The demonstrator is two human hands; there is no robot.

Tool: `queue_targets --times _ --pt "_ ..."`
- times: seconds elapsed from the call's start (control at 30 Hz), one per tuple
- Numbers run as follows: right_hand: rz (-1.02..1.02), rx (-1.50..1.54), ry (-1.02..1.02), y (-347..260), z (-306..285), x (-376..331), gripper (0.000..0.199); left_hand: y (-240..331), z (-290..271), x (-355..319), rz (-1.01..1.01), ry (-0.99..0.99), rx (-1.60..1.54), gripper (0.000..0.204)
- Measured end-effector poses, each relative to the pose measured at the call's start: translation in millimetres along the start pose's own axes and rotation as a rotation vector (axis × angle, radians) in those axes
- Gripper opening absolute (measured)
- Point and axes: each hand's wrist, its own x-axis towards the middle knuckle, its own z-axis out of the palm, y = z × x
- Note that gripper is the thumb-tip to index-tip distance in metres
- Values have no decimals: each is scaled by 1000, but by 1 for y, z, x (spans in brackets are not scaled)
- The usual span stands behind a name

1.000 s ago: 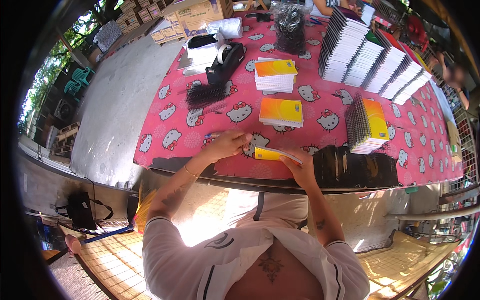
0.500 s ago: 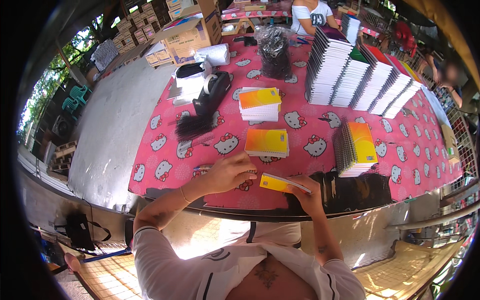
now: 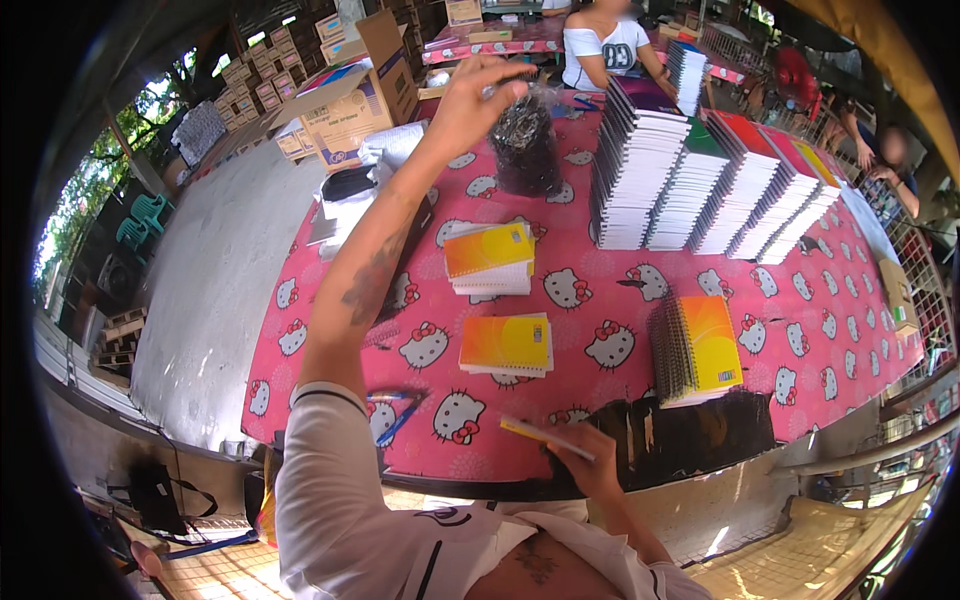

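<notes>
My right hand (image 3: 592,460), near the table's front edge, grips a thin small notebook (image 3: 535,431) with a yellow cover, seen nearly edge-on. My left hand (image 3: 475,105) is raised in front of a clear plastic bag (image 3: 525,150) of black material. Its thumb and forefinger come together around a thin dark thing that is too small to name. Between my hands lie two small stacks of yellow-orange notebooks, a far stack (image 3: 488,255) and a near stack (image 3: 505,345). A blue-handled tool (image 3: 400,415) rests beside my left upper arm. My left forearm hides most of the black tape dispenser.
Black-coiled yellow notebooks (image 3: 710,345) stand bunched at the right. Tall stacks of spiral notebooks (image 3: 640,170) rise behind them. An open cardboard box (image 3: 345,115) is at the back left. Across the table sits a person (image 3: 605,55) in a white top. The pink tablecloth (image 3: 580,345) is patterned.
My left hand has gone from beside the small notebook up to the far side of the table. The right hand has tilted the notebook nearly edge-on. The view has shifted.
</notes>
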Motion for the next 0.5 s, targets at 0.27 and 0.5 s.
queue_targets --times 0.27,0.5 --pt "29 14 -62 -3 5 10 30 -119 75 66 -250 -201 336 34" --pt "69 -9 -55 0 3 10 25 -100 64 55 -413 -353 536 45"
